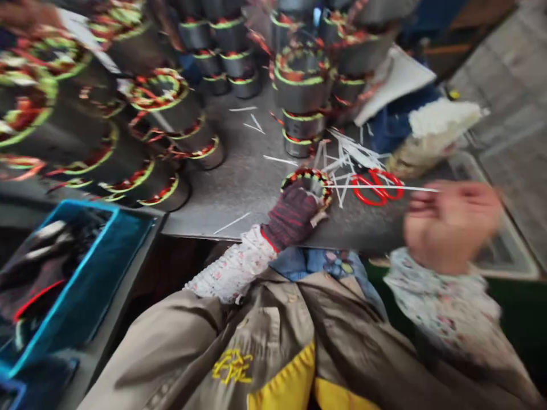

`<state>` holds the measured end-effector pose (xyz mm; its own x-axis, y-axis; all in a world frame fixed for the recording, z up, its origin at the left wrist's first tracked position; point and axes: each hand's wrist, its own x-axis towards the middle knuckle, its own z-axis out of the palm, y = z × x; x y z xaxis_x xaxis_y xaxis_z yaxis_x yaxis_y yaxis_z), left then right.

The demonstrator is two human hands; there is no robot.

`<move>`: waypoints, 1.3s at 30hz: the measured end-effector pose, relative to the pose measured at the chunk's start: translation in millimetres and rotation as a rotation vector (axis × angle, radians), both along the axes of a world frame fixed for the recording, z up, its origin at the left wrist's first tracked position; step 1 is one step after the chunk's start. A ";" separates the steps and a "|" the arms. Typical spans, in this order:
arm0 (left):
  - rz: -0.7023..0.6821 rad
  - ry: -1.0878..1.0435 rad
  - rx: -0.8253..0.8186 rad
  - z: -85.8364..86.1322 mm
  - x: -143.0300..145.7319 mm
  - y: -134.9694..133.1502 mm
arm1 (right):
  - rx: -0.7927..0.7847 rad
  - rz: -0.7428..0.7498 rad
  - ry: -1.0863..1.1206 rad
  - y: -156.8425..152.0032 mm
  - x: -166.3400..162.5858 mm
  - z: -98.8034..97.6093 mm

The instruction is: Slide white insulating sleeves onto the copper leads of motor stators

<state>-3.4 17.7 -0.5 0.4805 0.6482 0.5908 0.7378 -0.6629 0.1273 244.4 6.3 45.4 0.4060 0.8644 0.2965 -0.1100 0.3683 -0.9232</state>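
My left hand [293,215], in a dark knitted glove, grips a small motor stator [308,181] with copper windings that lies on the grey metal table [248,182] near its front edge. My right hand [450,222], bare and blurred, is raised to the right of the table edge with its fingers pinched on a thin white strip [384,187] that reaches left toward the stator. Red-handled scissors [378,187] lie just right of the stator among several loose white strips.
Stacks of stators [171,114] with green and red windings fill the left and back of the table. A blue bin [81,273] sits at the lower left. White cloth and a bag [431,131] lie at the right.
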 end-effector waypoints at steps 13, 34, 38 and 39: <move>-0.120 -0.165 0.023 -1.5 -2.1 -1.3 | -0.247 0.511 -0.604 -21.4 -57.5 -50.9; 0.078 -0.068 0.064 5.3 9.7 -14.6 | -0.479 0.491 -0.667 -29.4 -20.8 -23.8; 0.061 -0.058 0.084 2.9 12.5 -9.5 | -0.535 0.485 -0.619 -17.7 -17.1 -44.6; 0.058 -0.037 0.064 2.7 12.6 -7.5 | -0.541 0.499 -0.581 -12.3 -18.1 -50.8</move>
<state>9.2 10.2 2.3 0.4203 0.6347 0.6485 0.7707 -0.6269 0.1141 226.3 -6.1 -5.5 -0.1346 0.9783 -0.1573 0.3926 -0.0931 -0.9150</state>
